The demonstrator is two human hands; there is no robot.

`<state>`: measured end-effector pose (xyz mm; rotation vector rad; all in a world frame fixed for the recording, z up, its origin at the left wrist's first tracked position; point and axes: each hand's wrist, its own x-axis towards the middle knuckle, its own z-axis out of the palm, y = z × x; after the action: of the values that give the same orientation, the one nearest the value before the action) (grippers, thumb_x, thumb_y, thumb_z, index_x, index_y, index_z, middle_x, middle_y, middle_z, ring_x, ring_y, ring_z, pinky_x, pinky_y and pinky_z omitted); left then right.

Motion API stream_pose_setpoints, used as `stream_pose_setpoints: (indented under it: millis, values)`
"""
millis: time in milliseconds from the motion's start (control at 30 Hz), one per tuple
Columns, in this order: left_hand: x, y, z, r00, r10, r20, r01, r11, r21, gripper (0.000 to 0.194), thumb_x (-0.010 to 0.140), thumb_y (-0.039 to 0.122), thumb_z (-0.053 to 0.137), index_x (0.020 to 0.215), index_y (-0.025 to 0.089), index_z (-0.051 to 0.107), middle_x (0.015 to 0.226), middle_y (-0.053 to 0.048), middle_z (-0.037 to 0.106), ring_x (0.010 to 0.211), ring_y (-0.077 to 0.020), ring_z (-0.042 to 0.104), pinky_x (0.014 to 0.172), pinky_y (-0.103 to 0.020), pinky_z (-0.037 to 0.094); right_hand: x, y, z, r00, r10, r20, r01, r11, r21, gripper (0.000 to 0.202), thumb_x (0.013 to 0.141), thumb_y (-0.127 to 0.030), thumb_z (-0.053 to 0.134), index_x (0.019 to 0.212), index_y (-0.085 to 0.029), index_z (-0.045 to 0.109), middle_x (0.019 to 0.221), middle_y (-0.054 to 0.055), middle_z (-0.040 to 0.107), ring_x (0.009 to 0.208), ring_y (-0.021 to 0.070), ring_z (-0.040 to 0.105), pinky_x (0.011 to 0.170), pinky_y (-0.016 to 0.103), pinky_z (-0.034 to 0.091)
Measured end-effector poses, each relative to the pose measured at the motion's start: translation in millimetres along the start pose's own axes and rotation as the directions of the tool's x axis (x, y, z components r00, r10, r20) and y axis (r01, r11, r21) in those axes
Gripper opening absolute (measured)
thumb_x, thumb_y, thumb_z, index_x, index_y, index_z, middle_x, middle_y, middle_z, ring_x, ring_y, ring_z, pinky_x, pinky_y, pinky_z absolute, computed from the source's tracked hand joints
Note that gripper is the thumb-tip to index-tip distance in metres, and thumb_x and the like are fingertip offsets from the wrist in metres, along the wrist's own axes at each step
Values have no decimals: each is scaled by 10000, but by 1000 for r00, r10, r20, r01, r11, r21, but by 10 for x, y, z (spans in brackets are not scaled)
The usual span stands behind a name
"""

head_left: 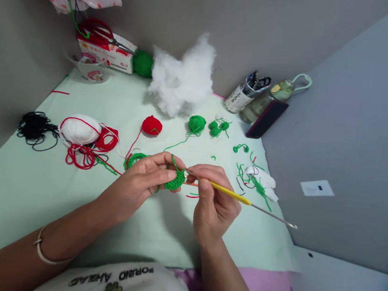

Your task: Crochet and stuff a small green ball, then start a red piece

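In my left hand [147,177] is a small round green crocheted piece [175,180], pinched between thumb and fingers, with green yarn looped over the raised index finger. My right hand [215,201] grips a crochet hook [230,192] with a yellow handle. One metal tip of the hook meets the top edge of the green piece; the other end points out to the right. A strand runs from the left hand up toward a green yarn ball [196,124]. Exactly how the tip sits in the stitches is too small to tell.
White stuffing [183,79], a red ball [152,125] and small green pieces [219,127] lie beyond my hands. White yarn [80,129] and black yarn [35,127] are left; yarn scraps [262,185], a phone [267,119] and a pen cup [238,99] are right.
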<state>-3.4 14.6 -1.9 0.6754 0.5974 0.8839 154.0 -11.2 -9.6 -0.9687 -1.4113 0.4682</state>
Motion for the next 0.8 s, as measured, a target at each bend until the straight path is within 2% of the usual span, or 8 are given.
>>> stream_pose_setpoints:
  millis: [167, 233, 367, 467, 667, 800]
  values:
    - [6, -21, -17, 1000, -3, 11, 2, 1000, 25, 152, 897, 276, 737, 1036, 215, 733, 873, -11, 673, 764, -129, 567, 750, -261, 435, -6, 23, 8, 999, 39, 22, -40, 996, 84, 184, 1013, -222, 589, 1043, -275, 762, 972, 44, 782, 893, 199, 726, 678, 345, 597]
    - [7, -17, -25, 1000, 5, 16, -6, 999, 39, 171, 892, 285, 742, 1047, 215, 740, 895, -22, 673, 775, -135, 558, 754, -263, 436, 11, 30, 5, 993, 114, 42, -119, 978, 170, 170, 1016, -257, 594, 1020, -271, 763, 977, 42, 783, 849, 182, 718, 665, 326, 583]
    - [-7, 15, -37, 1000, 3, -26, -2, 998, 70, 321, 860, 271, 771, 1176, 227, 734, 997, -40, 669, 843, -149, 550, 740, -257, 438, 70, 48, -5, 936, 334, 115, -349, 832, 431, 165, 1017, -322, 602, 955, -253, 739, 940, 18, 774, 686, 118, 666, 630, 273, 544]
    - [-19, 39, -38, 999, 15, -33, -13, 998, 68, 446, 830, 233, 795, 1267, 243, 708, 970, -16, 642, 844, -135, 545, 759, -245, 447, 104, 58, -17, 906, 393, 155, -414, 752, 512, 166, 1009, -347, 615, 923, -242, 710, 886, 4, 761, 637, 98, 640, 614, 252, 519]
    - [-23, 52, -58, 996, 76, -51, -66, 984, 166, 498, 844, 236, 796, 1326, 288, 682, 917, 17, 611, 890, -126, 571, 829, -241, 458, 112, 51, -72, 934, 314, 169, -356, 846, 396, 194, 1035, -341, 560, 939, -228, 686, 902, 29, 752, 687, 130, 667, 630, 286, 544]
    - [-28, 55, -52, 988, 128, -85, -102, 959, 264, 490, 860, 218, 775, 1332, 297, 668, 918, 23, 609, 885, -123, 571, 811, -240, 459, 99, 7, -105, 979, 147, 143, -176, 960, 217, 200, 1049, -239, 508, 991, -236, 700, 923, 39, 744, 762, 154, 691, 647, 304, 572]
